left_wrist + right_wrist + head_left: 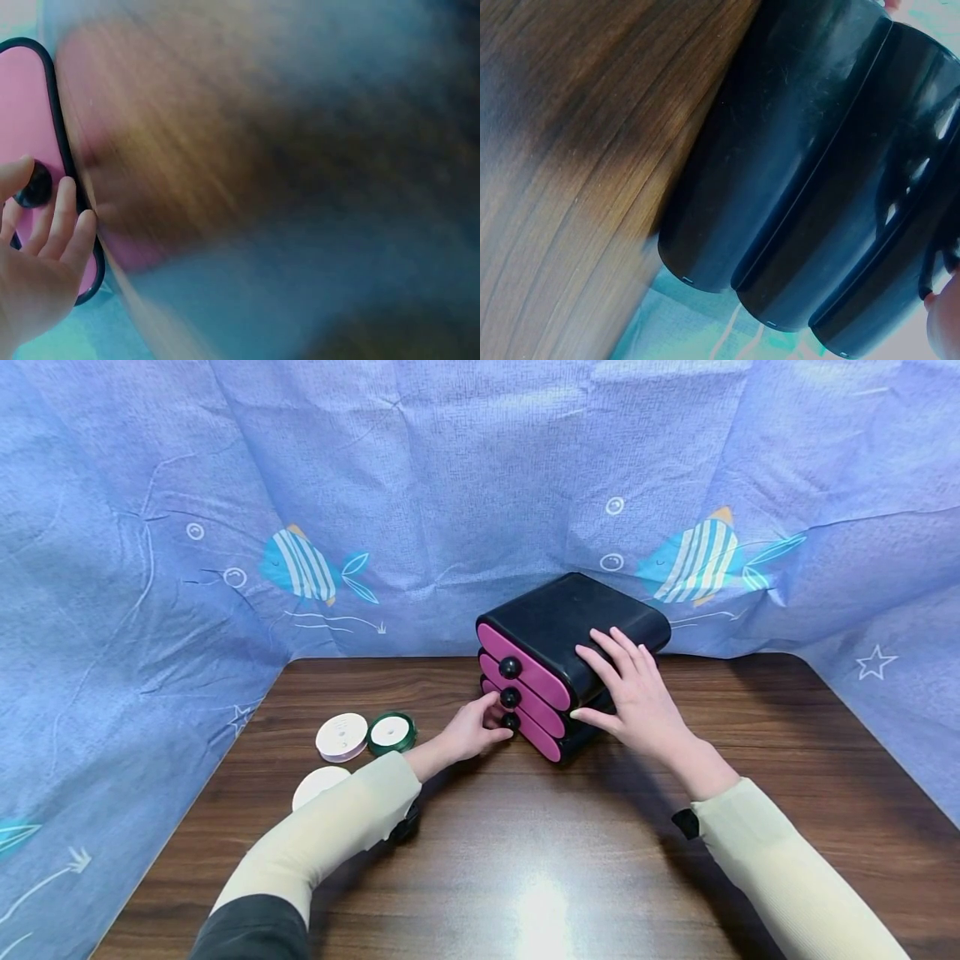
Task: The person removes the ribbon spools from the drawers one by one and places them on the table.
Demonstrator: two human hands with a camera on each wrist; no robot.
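Observation:
A small drawer cabinet [566, 618] with a black body and three pink drawer fronts stands angled at the back of the table, all drawers closed. Thumb and fingers of my left hand [468, 728] are around the black round knob [36, 186] of the bottom drawer, low over the tabletop. My right hand [637, 702] rests with fingers spread on the cabinet's top and near side. In the right wrist view, the stacked black side panels [780, 165] fill much of the picture, with only a bit of that hand at the right edge.
Left of the cabinet lie a white ribbon spool [342, 737], a green ribbon spool [392, 732] and another white round item [318, 783] partly behind the left sleeve. A blue fish-print cloth [480, 485] hangs behind the brown wooden table [480, 877].

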